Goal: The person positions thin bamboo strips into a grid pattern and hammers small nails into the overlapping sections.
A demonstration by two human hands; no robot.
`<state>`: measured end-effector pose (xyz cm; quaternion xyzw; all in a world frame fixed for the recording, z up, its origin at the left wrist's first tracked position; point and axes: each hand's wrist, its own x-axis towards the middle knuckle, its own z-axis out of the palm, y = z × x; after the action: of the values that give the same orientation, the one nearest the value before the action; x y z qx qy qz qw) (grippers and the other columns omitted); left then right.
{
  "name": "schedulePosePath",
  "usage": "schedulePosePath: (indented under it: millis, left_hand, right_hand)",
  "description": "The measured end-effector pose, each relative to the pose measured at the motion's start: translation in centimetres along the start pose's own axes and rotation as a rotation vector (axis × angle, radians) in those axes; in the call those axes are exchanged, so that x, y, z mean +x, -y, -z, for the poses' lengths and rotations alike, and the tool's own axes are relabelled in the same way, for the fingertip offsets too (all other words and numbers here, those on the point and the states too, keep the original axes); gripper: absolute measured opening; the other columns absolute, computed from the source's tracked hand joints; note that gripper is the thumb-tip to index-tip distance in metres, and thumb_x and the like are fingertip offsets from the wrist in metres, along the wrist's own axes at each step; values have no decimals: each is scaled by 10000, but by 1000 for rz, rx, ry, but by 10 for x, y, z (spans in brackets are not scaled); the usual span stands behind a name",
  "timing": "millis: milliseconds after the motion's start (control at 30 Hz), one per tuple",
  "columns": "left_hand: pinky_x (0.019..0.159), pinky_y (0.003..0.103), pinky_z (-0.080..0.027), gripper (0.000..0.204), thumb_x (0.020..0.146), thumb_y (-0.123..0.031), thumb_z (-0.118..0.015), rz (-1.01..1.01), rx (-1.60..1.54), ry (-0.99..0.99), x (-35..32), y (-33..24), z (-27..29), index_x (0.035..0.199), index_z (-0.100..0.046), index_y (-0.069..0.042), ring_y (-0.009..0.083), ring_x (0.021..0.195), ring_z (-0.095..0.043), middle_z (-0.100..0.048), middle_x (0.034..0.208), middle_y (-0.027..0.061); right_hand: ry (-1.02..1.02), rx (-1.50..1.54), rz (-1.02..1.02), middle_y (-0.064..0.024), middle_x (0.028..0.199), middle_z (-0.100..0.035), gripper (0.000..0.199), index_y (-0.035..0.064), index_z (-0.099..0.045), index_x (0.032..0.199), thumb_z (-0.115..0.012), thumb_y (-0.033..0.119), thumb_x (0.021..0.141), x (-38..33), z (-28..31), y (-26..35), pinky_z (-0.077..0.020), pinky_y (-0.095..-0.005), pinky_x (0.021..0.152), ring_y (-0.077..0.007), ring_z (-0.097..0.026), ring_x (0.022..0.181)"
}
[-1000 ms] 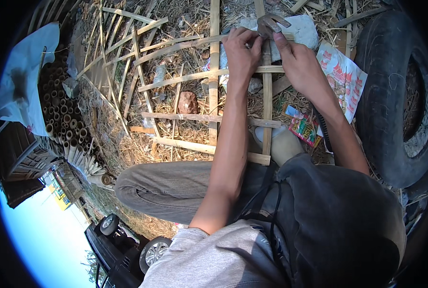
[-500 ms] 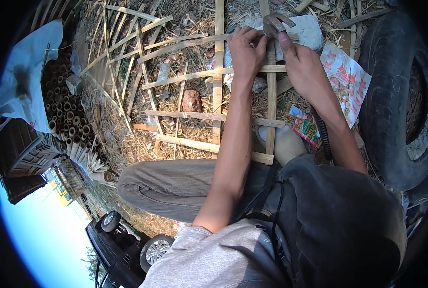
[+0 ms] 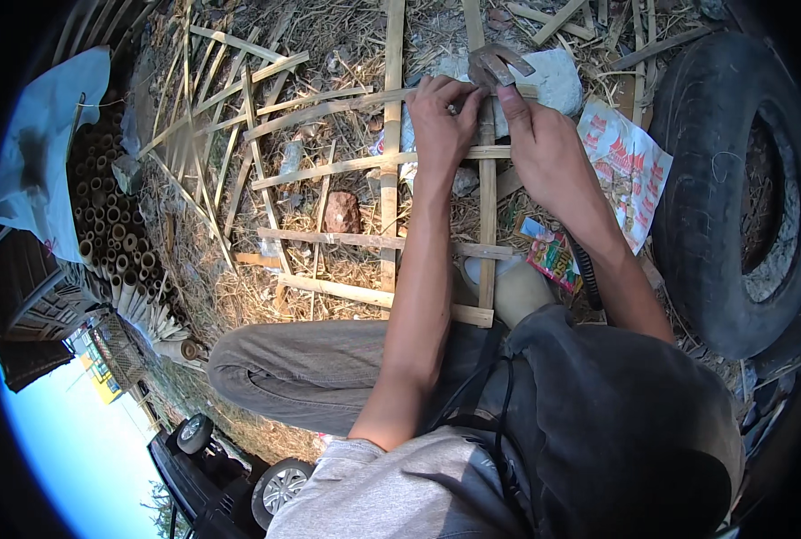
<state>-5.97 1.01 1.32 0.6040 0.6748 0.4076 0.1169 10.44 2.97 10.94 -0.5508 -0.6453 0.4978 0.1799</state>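
A lattice of split bamboo strips (image 3: 389, 202) lies on the ground ahead of my knees. At its far right joint, my left hand (image 3: 441, 121) is closed in a pinch over a crossing of strips; anything between the fingertips is too small to make out. My right hand (image 3: 549, 153) grips a claw hammer (image 3: 492, 68) close up, thumb toward the metal head. The head rests at or just above the right upright strip (image 3: 487, 193), beside my left fingertips. Most of the hammer's handle is hidden by my hand and forearm.
A pale flat stone (image 3: 549, 81) lies under the far joint. Right of me are a printed paper sheet (image 3: 623, 171), a colourful packet (image 3: 555, 259) and a large tyre (image 3: 688, 207). A reddish stone (image 3: 342, 212) shows through the lattice. Stacked bamboo tubes (image 3: 113, 207) stand left.
The whole view has shifted, so the scene sits slightly lower and further left. Both hands and the hammer keep nearly the same place at the lattice joint.
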Motion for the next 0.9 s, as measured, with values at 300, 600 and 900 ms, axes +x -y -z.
schedulePosePath:
  millis: [300, 600, 900]
  left_hand:
    - [881, 417, -409, 113, 811, -114, -771, 15, 60, 59, 4, 0, 0, 856, -731, -18, 291, 893, -597, -669, 865, 85]
    - [874, 406, -405, 109, 819, -99, -768, 13, 33, 51, 5, -4, -2, 882, -734, -17, 274, 900, -606, -678, 871, 76]
    - [867, 403, -398, 107, 813, -99, -771, 78, 40, 105, 1, -5, 4, 874, -738, -18, 272, 913, -607, -688, 875, 74]
  right_hand:
    - [48, -4, -28, -384, 718, -616, 673, -123, -630, 847, -402, 448, 1122, -6, 4, 1, -487, -621, 701, -591, -629, 793]
    - [97, 60, -36, -390, 727, -619, 665, -137, -626, 873, -386, 428, 1129, 0, 9, 3, -485, -625, 701, -588, -634, 796]
    - [76, 36, -62, -386, 731, -624, 658, -131, -624, 856, -403, 428, 1125, -2, 4, -2, -496, -618, 699, -586, -636, 791]
